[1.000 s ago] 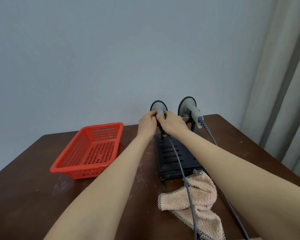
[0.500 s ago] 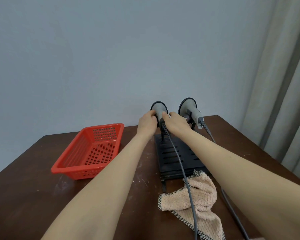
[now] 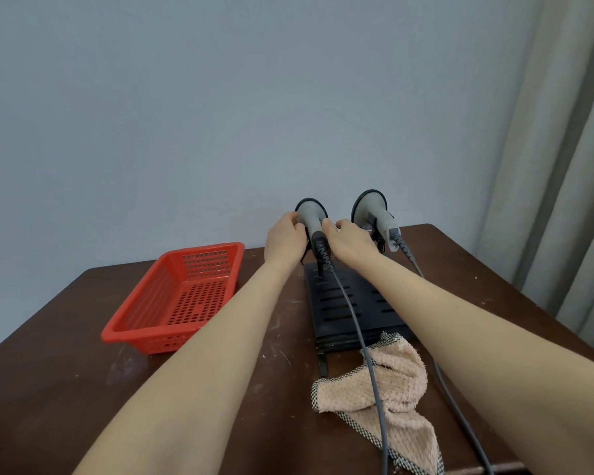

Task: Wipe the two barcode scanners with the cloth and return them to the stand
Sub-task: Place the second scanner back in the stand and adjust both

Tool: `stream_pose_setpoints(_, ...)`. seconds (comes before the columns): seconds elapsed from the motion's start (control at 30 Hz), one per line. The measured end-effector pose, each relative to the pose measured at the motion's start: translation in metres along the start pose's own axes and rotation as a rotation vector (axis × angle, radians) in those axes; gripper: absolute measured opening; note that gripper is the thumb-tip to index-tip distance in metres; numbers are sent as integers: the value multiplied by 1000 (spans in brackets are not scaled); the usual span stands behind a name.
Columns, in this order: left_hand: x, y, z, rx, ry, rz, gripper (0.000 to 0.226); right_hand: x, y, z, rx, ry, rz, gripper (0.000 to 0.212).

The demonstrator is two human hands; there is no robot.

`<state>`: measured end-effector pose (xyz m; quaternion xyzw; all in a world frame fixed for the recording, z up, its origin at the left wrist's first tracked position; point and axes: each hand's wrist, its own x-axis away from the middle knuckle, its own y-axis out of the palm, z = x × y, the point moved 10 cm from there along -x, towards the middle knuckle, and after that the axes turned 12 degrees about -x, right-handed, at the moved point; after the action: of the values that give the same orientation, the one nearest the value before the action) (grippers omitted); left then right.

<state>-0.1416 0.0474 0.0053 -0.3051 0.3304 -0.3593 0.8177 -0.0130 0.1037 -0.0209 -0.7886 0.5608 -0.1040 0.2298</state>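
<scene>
The left barcode scanner (image 3: 311, 216) stands upright at the back of the black stand (image 3: 343, 303), near the bench's (image 3: 48, 371) far edge, gripped from both sides: the left hand (image 3: 285, 240) curls its fingers round the head and the right hand (image 3: 348, 240) pinches the handle; whether it sits fully in its cradle is hidden. Just beside it, the right barcode scanner (image 3: 374, 210) rests in the stand. The pink cloth (image 3: 391, 382) lies crumpled toward the near edge under a grey cable (image 3: 374, 382), and a red basket (image 3: 182, 296) sits toward the left edge.

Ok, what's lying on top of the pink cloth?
Only a grey scanner cable crosses the cloth. Nothing else sits on it; whatever lies beneath it is covered.
</scene>
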Motion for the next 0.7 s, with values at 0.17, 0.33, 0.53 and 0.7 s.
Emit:
stream_pose_setpoints(0.17, 2, 1, 5, 15, -9, -10, 39, 2, -1, -1, 4, -4, -3, 58)
stream_pose_setpoints(0.33, 4, 2, 7, -7, -10, -10, 38, 3, -5, 0, 5, -9, 1, 55)
stream_pose_setpoints(0.53, 3, 8, 14, 30, 24, -65, 41, 4, 0, 0, 13, -9, -27, 53)
stream_pose_setpoints(0.7, 2, 13, 19, 6, 57, -96, 33, 5, 6, -7, -77, -52, -58, 47)
